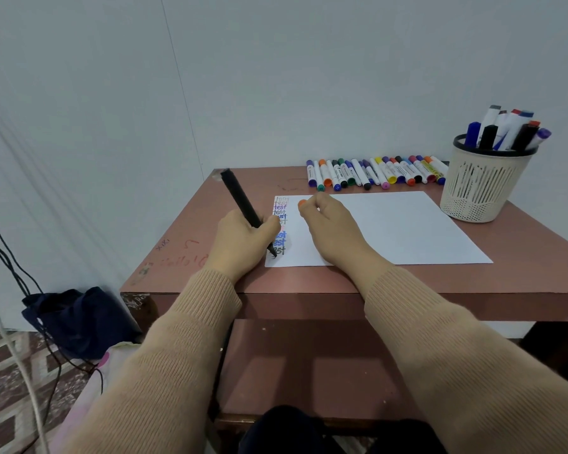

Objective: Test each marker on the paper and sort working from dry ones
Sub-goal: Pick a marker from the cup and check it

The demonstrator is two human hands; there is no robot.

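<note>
Black plastic, that marker [241, 201]: a light, stiff, smooth barrel, and the left hand [240, 234] had it clenched low down near the tip, fingers wrapped round it, its far end slanting up and away to the left. The tip sat on the near left corner of the paper [391, 227], right at the bottom of a column of "test" words [280, 208]. I judged that low hold the right one: close to the tip gave control, and the slick barrel would likely slip if taken higher. The right hand [328, 224] rested on the sheet just right of the column, fingers curled in; whether it hid a cap I couldn't tell. That thin paper would probably slide on the table [309, 280] without the weight. Along the far edge lay a row of markers [374, 173], and more stood in the basket [482, 188], far right.
</note>
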